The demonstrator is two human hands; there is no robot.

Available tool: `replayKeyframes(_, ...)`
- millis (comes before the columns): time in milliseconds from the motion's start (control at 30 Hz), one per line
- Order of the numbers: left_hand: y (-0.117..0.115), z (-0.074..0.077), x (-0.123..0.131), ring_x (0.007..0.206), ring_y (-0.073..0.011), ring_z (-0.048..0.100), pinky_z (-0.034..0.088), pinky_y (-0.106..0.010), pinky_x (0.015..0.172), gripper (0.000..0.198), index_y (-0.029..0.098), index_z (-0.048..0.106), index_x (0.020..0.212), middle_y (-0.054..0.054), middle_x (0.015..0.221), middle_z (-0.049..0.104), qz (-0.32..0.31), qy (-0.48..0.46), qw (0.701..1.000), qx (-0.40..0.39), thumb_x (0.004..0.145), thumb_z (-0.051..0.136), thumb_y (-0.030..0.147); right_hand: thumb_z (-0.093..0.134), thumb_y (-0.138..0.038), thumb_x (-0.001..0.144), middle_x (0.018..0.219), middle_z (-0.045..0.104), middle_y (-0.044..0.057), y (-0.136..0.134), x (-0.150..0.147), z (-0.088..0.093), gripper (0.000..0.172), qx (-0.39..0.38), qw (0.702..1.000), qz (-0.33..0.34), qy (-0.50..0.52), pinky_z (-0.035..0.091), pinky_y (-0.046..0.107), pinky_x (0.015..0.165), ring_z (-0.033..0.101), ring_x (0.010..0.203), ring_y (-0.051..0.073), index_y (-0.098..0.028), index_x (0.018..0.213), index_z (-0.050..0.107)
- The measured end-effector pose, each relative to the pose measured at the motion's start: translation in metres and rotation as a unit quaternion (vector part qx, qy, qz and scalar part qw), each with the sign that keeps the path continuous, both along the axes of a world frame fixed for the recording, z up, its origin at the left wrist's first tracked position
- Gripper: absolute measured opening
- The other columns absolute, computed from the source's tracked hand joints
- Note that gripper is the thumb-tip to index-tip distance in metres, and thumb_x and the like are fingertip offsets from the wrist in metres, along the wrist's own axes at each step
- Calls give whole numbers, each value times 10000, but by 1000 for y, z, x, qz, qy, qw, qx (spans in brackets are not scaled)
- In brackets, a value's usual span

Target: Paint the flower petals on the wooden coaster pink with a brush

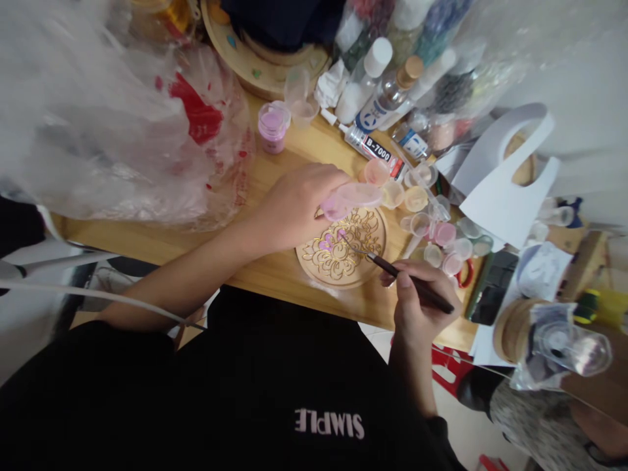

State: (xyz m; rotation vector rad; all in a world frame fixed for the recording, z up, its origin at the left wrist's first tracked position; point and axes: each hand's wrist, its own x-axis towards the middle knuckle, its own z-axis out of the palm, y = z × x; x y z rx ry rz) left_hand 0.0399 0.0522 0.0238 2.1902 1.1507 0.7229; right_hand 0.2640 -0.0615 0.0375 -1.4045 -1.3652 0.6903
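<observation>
A round wooden disc (314,269) lies near the table's front edge, with a gold-outlined flower pattern and a few lilac-filled petals. Above its far side, my left hand (307,199) is closed around a small plastic cup (358,194) tinted lilac; some fingers are hidden. My right hand (422,302) pinches a thin tool with a dark handle (409,282) and a fine metal tip, from the disc's right side. That tip reaches down to the pattern beside a lilac patch. Whether it touches the surface I cannot tell.
An open jar of lilac material (273,131) stands behind my left hand. Several small cups (416,198) crowd the right, near a B-7000 glue tube (375,152) and bottles (387,98). A phone (495,288) lies farther right. A plastic bag (196,144) covers the left.
</observation>
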Motion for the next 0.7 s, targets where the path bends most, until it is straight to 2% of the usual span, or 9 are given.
replayKeyframes(233, 0, -1, -1, 891, -241, 651, 498, -353, 784, 54, 194, 592, 882, -67, 925, 673, -2, -9, 1000, 0, 852, 591, 149, 738, -215, 891, 741, 717, -7, 2, -2, 1, 26, 4, 1000, 4, 13, 553, 306, 548, 678, 586, 148, -233, 884, 755)
replayKeyframes(467, 0, -5, -1, 915, -245, 662, 521, -362, 810, 86, 209, 620, 981, -50, 911, 656, 6, -28, 1000, -11, 912, 582, 241, 728, -229, 891, 735, 718, -4, 0, -2, 4, 35, -20, 1000, -6, 13, 560, 301, 534, 682, 574, 148, -224, 858, 737)
replayKeyframes(700, -2, -2, -2, 939, -254, 653, 510, -374, 830, 106, 215, 623, 1010, -66, 946, 662, 4, -27, 999, -28, 912, 589, 200, 727, -205, 897, 738, 720, -14, 2, -2, 2, 45, 0, 999, -5, 34, 539, 285, 508, 670, 556, 136, -226, 868, 754)
